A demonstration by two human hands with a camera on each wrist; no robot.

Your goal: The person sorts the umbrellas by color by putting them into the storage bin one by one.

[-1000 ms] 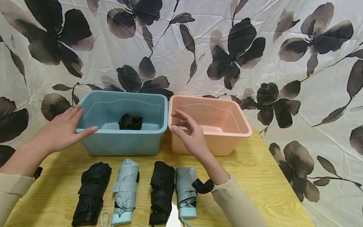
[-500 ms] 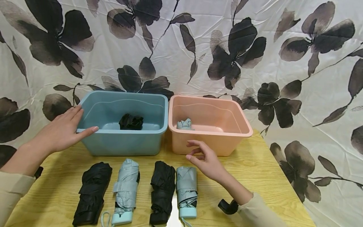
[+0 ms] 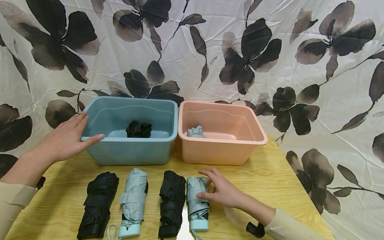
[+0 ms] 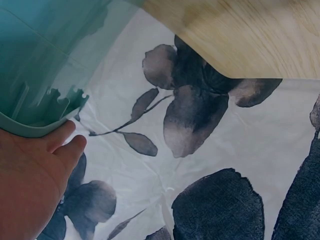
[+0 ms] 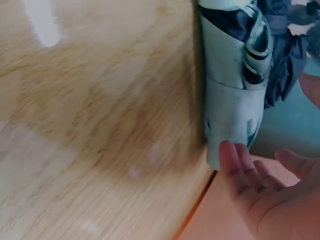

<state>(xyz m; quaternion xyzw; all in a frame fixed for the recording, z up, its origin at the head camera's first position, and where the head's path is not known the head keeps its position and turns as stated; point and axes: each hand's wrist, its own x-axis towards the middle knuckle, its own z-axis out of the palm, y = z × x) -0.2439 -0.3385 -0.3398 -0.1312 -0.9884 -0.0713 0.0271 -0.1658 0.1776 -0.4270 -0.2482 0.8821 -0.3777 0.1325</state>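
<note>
My left hand [image 3: 61, 141] rests with straight fingers on the left rim of a blue plastic bin [image 3: 132, 151]. A crumpled black bundle [image 3: 138, 129] lies inside that bin. Over the rightmost folded light-blue umbrella [image 3: 196, 213], my right hand [image 3: 225, 191] hovers with fingers spread and thumb apart; the right wrist view shows its fingertips [image 5: 227, 150] by the umbrella's fabric end, contact unclear. Left of it lie a folded black umbrella [image 3: 171, 203], another light-blue umbrella [image 3: 133, 196] and another black umbrella [image 3: 98, 203].
A pink bin [image 3: 216, 153] stands right beside the blue one, with a light-blue umbrella [image 3: 195, 131] partly visible inside. Both bins sit at the back of a wooden table [image 3: 261, 186], against a floral cloth [image 3: 210, 50]. The table's right edge slants away.
My right hand has left the pink bin's left side and come down toward the front, to the rightmost light-blue umbrella. The left hand stays on the blue bin's rim.
</note>
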